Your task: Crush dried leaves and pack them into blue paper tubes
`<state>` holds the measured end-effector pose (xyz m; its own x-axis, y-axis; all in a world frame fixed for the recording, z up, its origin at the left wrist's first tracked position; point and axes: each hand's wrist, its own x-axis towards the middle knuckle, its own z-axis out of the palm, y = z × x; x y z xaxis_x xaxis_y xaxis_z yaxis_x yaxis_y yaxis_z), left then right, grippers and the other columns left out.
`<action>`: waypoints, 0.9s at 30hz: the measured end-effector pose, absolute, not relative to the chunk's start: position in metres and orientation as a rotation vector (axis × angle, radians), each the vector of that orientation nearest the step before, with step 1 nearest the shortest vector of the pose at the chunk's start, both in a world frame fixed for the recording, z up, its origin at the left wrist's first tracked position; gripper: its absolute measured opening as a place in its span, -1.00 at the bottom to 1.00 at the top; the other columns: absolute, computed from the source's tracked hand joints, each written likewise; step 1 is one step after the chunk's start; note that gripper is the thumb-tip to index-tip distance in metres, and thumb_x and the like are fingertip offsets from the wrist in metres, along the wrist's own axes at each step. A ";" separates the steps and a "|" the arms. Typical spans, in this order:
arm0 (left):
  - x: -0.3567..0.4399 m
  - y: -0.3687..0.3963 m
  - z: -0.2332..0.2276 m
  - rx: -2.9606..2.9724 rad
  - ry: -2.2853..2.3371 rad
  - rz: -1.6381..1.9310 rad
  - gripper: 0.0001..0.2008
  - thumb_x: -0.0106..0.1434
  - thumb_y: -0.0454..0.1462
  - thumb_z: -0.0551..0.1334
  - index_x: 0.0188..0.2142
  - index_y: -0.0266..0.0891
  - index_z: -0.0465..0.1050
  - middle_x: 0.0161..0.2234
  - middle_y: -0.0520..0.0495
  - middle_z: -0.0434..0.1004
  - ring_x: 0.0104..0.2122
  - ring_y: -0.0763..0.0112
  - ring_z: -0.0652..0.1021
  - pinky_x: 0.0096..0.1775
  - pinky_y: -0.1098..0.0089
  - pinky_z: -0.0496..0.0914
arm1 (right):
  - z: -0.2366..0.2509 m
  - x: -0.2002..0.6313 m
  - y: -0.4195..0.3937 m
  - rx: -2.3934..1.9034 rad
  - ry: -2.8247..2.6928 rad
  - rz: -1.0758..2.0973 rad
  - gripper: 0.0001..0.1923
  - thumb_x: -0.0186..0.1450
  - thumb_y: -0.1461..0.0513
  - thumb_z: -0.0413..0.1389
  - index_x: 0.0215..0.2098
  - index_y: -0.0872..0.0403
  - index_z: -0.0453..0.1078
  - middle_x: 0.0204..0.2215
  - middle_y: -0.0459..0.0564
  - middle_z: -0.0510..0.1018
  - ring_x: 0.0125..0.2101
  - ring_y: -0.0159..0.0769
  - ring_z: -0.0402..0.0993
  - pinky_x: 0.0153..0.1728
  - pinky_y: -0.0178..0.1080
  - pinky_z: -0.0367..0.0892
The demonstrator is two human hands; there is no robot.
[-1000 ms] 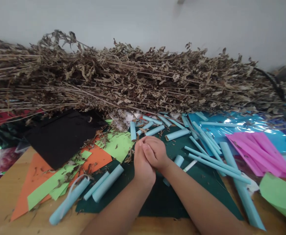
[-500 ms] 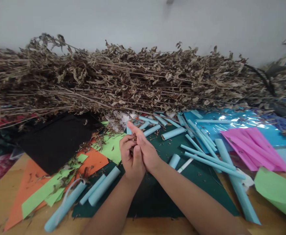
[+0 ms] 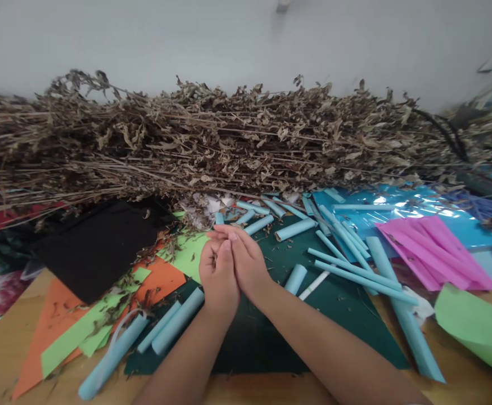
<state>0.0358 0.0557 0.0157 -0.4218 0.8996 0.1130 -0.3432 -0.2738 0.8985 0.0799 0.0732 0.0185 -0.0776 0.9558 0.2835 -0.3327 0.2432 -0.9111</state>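
Observation:
My left hand (image 3: 219, 278) is curled around a small clump of dried leaves (image 3: 215, 260), of which only a dark bit shows between the fingers. My right hand (image 3: 251, 267) lies cupped over the left, its fingers together and covering most of the clump. Both thumbs point away from me, side by side. The joined hands are above a dark green sheet (image 3: 266, 343) strewn with leaf crumbs. Light blue paper rolls (image 3: 295, 229) lie on that sheet, with more of them (image 3: 178, 322) left of my wrists.
A long heap of dried stalks and leaves (image 3: 237, 140) spans the back against the wall. At left are a black sheet (image 3: 102, 247), orange paper (image 3: 52, 315) and green strips (image 3: 75, 334). Pink folded paper (image 3: 433, 253), blue film (image 3: 397, 219) and a green sheet (image 3: 477, 326) lie right.
My right hand has closed down over the left, hiding leaves that showed between the palms. Both hands have shifted slightly left, and the whole view has moved a little.

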 end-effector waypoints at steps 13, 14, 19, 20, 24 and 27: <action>0.036 0.062 0.000 1.172 1.047 1.806 -0.70 0.19 -0.16 0.00 -0.12 -0.15 0.32 0.01 -0.03 0.23 0.07 0.41 0.16 0.09 0.41 0.02 | 0.019 0.077 0.076 -0.845 -1.195 1.231 -0.61 0.19 0.18 -0.12 -0.02 0.10 0.20 0.02 0.07 0.23 0.04 -0.24 0.09 0.07 -0.09 0.00; 0.035 0.062 -0.001 1.223 1.026 1.787 -0.68 0.19 -0.15 0.00 -0.10 -0.14 0.30 0.04 -0.02 0.18 0.10 0.41 0.12 0.11 0.41 -0.02 | 0.022 0.077 0.074 -0.835 -1.189 1.230 -0.61 0.18 0.18 -0.10 -0.02 0.08 0.20 0.02 0.04 0.23 0.04 -0.24 0.10 0.07 -0.10 0.01; 0.034 0.066 -0.015 1.274 0.945 1.691 -0.67 0.18 -0.12 0.00 -0.11 -0.11 0.32 0.06 0.00 0.17 0.12 0.39 0.08 0.13 0.37 -0.06 | 0.021 0.078 0.072 -0.903 -1.100 1.247 -0.50 0.17 0.08 -0.08 0.05 0.09 0.11 0.08 0.05 0.13 0.09 -0.23 -0.01 0.09 -0.09 -0.06; 0.035 0.066 -0.018 1.269 0.939 1.695 -0.67 0.18 -0.11 0.00 -0.11 -0.11 0.33 0.06 0.00 0.18 0.12 0.39 0.07 0.13 0.36 -0.06 | 0.018 0.079 0.073 -0.903 -1.104 1.253 -0.47 0.17 0.06 -0.10 0.06 0.10 0.08 0.08 0.07 0.11 0.09 -0.24 -0.02 0.08 -0.09 -0.05; 0.044 0.058 -0.016 1.216 0.921 1.722 -0.62 0.18 -0.08 -0.02 -0.05 -0.10 0.28 0.10 0.01 0.10 0.13 0.36 0.05 0.14 0.34 -0.09 | 0.003 0.087 0.084 -0.802 -1.199 1.210 -0.48 0.20 0.02 -0.15 0.08 0.05 0.06 0.09 0.02 0.12 0.08 -0.29 0.01 0.08 -0.14 -0.02; 0.045 0.056 -0.005 1.133 0.855 1.744 -0.53 0.18 -0.01 -0.10 0.01 -0.12 0.20 0.15 0.00 -0.02 0.14 0.33 0.02 0.13 0.33 -0.07 | -0.005 0.090 0.087 -0.622 -1.391 1.048 -0.53 0.23 0.06 -0.16 0.08 0.01 0.08 0.10 -0.05 0.09 0.10 -0.32 -0.05 0.10 -0.14 -0.10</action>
<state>0.0451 0.0559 -0.0055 -0.2140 0.9157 0.3402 -0.2922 -0.3923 0.8722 0.0904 0.0875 -0.0048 -0.1308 0.8674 0.4801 -0.2218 0.4464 -0.8669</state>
